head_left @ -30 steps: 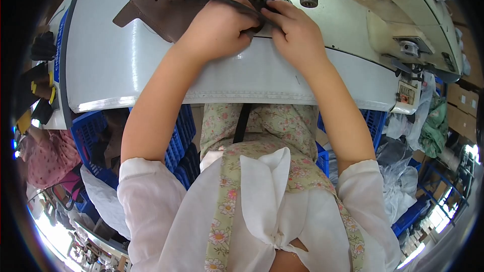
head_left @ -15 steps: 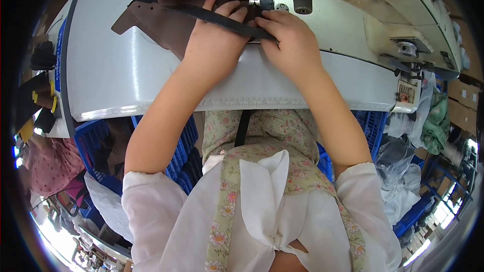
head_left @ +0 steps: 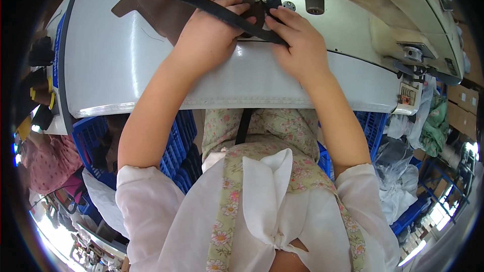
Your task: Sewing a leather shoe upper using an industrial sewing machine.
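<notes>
Fingers spread on the left hand (head_left: 210, 32) over brown leather (head_left: 164, 13), close together on the right hand (head_left: 305, 45) against a black strip (head_left: 227, 16) at twelve o'clock — pinch unclear, long axis slanting ten to four — dark pieces (head_left: 115, 138) in a blue basket (head_left: 84, 133) at nine.

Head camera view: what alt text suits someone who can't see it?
A person handles brown, leather-like material at a beige sewing machine, a narrow black strip crossing the bare left hand to the bare right hand.
</notes>
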Available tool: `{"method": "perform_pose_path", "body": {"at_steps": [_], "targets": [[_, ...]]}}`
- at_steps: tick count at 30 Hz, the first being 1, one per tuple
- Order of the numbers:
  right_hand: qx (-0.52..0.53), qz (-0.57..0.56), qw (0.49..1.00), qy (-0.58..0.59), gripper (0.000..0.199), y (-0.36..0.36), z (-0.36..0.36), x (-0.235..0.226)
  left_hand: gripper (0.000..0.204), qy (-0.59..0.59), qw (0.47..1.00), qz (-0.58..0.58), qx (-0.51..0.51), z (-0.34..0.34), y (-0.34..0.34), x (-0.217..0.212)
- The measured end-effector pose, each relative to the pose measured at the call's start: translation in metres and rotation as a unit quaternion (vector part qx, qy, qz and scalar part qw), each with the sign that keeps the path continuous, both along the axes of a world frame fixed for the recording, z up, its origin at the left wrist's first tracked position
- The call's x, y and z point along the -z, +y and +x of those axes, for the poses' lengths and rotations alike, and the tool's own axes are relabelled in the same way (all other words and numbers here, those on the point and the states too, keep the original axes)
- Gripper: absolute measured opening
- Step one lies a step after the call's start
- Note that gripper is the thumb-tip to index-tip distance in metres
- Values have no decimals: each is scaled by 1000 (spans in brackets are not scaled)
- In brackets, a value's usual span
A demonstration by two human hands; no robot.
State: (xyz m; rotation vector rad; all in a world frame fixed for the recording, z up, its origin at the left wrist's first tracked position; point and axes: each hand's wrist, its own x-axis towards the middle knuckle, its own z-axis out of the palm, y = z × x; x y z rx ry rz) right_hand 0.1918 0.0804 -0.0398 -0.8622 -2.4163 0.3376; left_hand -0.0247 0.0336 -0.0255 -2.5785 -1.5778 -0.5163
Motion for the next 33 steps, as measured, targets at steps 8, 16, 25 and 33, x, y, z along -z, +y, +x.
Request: {"method": "perform_pose_path", "body": {"at_steps": [8, 16, 25, 33], "targets": [[-9, 18, 1000, -24, 44, -4, -4, -1, 40, -33, 999, -5, 10, -4, 3, 2], [-7, 41, 998, -51, 42, -8, -4, -2, 39, -51, 998, -9, 44, -13, 7, 1], [-17, 35, 998, -43, 40, -7, -2, -3, 38, -47, 998, -14, 46, -14, 9, 1], [-10, 52, 997, -62, 41, -8, -6, 2, 32, -45, 997, -41, 52, -11, 10, -26]]}}
